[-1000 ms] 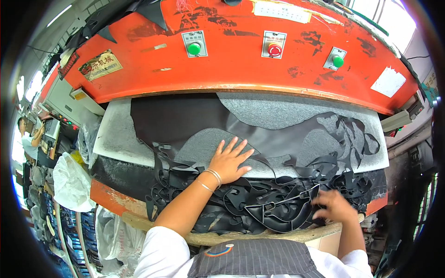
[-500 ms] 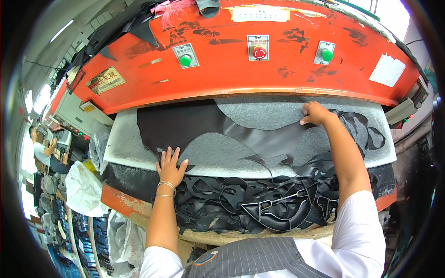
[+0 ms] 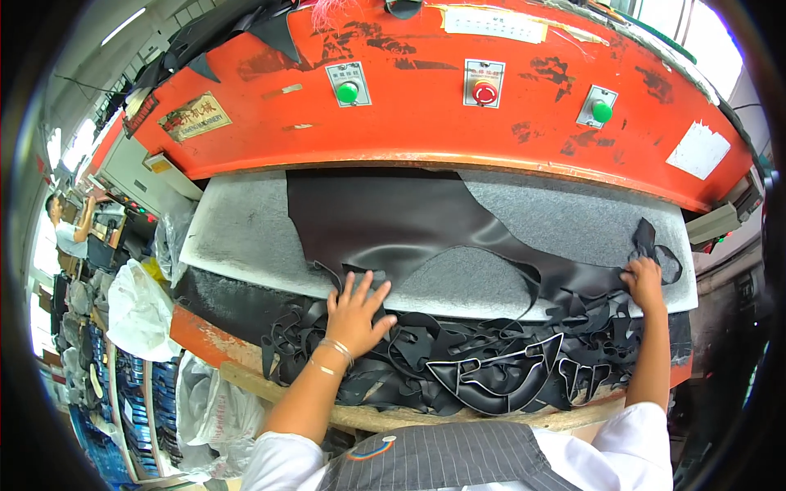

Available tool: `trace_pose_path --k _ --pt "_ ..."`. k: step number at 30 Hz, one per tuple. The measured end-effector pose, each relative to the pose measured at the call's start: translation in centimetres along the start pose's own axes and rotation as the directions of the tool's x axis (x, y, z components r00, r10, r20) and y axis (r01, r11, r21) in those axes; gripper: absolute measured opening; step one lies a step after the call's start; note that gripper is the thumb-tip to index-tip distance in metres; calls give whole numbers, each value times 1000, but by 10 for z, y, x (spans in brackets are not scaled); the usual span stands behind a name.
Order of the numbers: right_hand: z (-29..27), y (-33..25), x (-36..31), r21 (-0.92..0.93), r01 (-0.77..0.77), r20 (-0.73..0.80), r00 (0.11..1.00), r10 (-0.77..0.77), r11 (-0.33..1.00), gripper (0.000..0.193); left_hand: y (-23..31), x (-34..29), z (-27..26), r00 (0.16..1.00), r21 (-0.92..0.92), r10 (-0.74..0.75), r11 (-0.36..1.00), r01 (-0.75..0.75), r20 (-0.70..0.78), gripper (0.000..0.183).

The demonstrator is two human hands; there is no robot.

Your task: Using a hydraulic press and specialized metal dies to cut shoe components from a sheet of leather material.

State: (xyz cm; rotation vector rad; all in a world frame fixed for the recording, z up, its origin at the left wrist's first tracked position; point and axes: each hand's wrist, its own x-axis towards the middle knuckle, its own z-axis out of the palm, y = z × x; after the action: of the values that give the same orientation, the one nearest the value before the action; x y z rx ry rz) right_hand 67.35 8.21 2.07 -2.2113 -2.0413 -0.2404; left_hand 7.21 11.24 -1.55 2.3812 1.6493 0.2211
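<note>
A dark sheet of leather (image 3: 393,217) lies across the pale grey cutting board (image 3: 237,221), narrowing toward its right end. My left hand (image 3: 358,315) is open, its fingers spread over the sheet's near lower edge. At the right, my right hand (image 3: 644,280) is closed on the narrow end of the leather, beside a loose dark scrap strip (image 3: 667,260). In front of the board is a tangled heap of black leather offcuts (image 3: 409,376). A large curved metal cutting die (image 3: 512,393) rests on the heap, with a smaller die (image 3: 583,378) to its right.
Beyond the board stands an orange-red press beam (image 3: 270,123) with two green buttons (image 3: 602,111) and a red stop button (image 3: 485,92). White plastic bags (image 3: 141,311) and shelves of dark blue pieces (image 3: 135,409) are at the left. Another person (image 3: 72,233) works at the far left.
The leather sheet has shifted right and nearer. My right hand has moved right and toward me; offcuts from the board's right side now lie in the front heap. My left hand has slid right.
</note>
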Motion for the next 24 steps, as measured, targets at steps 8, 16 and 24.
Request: trace_pose_path --k 8,16,24 --pt "-76 -188 -118 418 438 35 868 -496 796 57 23 -60 -71 775 -276 214 960 -53 595 59" --pt "-64 -259 -154 373 397 373 763 -527 839 47 -68 21 -45 984 -198 113 970 -140 -138 44" --pt "-93 -270 -138 283 419 425 752 -504 863 41 -76 23 -1 974 -144 226 963 -227 -26 58"
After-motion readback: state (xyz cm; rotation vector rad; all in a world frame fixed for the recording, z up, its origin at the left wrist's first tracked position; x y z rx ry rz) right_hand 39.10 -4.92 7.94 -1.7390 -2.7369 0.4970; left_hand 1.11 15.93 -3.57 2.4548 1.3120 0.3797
